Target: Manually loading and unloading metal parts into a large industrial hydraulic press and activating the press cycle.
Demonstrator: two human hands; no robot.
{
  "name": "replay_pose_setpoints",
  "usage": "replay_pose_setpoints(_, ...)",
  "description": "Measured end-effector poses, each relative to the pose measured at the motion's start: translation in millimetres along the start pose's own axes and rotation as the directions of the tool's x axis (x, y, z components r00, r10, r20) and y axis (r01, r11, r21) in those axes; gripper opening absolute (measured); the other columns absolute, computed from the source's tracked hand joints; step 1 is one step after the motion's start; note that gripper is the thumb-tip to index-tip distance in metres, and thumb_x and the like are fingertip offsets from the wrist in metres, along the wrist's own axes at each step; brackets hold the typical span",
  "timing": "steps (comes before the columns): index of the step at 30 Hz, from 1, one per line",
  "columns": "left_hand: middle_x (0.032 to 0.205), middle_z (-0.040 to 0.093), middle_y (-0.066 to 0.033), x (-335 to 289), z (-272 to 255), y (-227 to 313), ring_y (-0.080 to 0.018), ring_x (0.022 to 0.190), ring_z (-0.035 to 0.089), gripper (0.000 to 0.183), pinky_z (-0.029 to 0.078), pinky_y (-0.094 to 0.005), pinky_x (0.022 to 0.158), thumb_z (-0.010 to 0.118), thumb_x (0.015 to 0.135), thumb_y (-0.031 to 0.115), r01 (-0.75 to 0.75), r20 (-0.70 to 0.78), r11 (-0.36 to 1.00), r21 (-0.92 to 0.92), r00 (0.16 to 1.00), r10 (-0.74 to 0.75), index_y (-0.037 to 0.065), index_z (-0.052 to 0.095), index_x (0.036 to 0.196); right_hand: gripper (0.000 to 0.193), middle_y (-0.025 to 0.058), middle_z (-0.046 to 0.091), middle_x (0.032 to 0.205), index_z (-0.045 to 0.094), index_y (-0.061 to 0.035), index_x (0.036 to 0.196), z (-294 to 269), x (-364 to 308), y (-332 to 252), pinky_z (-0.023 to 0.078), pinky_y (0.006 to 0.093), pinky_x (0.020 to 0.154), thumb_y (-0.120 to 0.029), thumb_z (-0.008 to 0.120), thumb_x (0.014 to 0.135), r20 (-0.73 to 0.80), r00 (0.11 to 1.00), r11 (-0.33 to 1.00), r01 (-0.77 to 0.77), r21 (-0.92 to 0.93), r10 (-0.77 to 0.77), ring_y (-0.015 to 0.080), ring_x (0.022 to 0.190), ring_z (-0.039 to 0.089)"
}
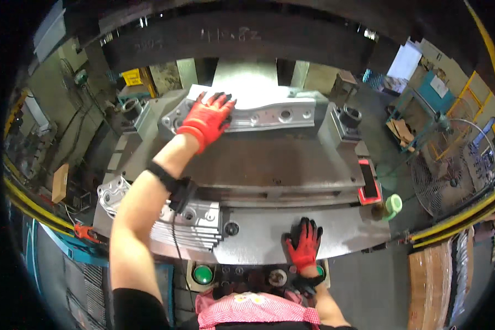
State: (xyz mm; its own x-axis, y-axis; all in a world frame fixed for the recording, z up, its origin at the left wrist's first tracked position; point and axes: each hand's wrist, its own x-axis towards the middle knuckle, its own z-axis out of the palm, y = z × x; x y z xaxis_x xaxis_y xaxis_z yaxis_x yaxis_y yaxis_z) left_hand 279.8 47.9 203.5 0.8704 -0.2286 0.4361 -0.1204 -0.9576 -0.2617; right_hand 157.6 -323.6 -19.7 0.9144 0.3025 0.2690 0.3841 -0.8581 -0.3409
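My left hand (208, 118), in a red glove with dark fingertips, reaches far forward. Its fingers are stretched out over the left part of a silvery stamped metal panel (284, 114), which lies across a steel die (269, 157) and has several round holes. My right hand (304, 242), gloved the same way, rests palm down with fingers apart on the near steel plate (258, 252). To its left lies a stack of similar stamped metal panels (190, 228), partly covered by my left forearm.
Round guide bushings (350, 116) flank the die. A red-framed dark device (369, 181) and a green-capped bottle (393, 204) stand at the right. Green push buttons (203, 274) sit along the near edge. The heavy press beam (231, 38) hangs overhead. A fan (437, 179) stands far right.
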Motion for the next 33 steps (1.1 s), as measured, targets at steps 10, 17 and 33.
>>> replay_pose_setpoints(10, 0.084, 0.059, -0.0051, 2, -28, -11, -0.0245, 0.086, 0.059, 0.023, 0.046, -0.0381, 0.073, 0.067, 0.068, 0.017, -0.033, -0.013, 0.987, 0.155, 0.999, 0.036, 0.017, 0.059, 0.090, 0.077, 0.0191, 0.040, 0.135, 0.036, 0.0011, 0.132, 6, 2, 2, 0.015, 0.0544, 0.108, -0.040, 0.061, 0.072, -0.069, 0.994, 0.996, 0.085, -0.011, -0.086, 0.0377, 0.128, 0.032)
replay_pose_setpoints(17, 0.098, 0.059, -0.0034, -119, -91, -67, -0.0274, 0.091, 0.056, 0.037, 0.045, -0.0379, 0.080, 0.063, 0.068, 0.002, -0.121, 0.153, 0.968, -0.221, 0.976, 0.157, 0.016, 0.060, 0.102, 0.075, 0.0170, 0.034, 0.139, 0.034, -0.0021, 0.134, 11, -3, 13, 0.014, 0.0490, 0.110, -0.025, 0.066, 0.071, -0.029, 0.998, 0.998, 0.051, -0.048, -0.052, 0.0340, 0.132, 0.026)
replay_pose_setpoints(33, 0.142, 0.026, -0.0211, -317, 7, -24, -0.0443, 0.129, 0.022, 0.076, 0.018, -0.0520, 0.106, 0.067, 0.072, 0.035, 0.750, -0.090, 0.660, -0.043, 0.655, -0.750, 0.017, 0.034, 0.138, 0.068, 0.0146, 0.035, 0.139, 0.039, -0.0019, 0.131, 18, -2, 14, 0.014, 0.0486, 0.110, -0.037, 0.061, 0.077, -0.035, 0.998, 0.994, 0.052, -0.098, -0.056, 0.0313, 0.132, 0.027)
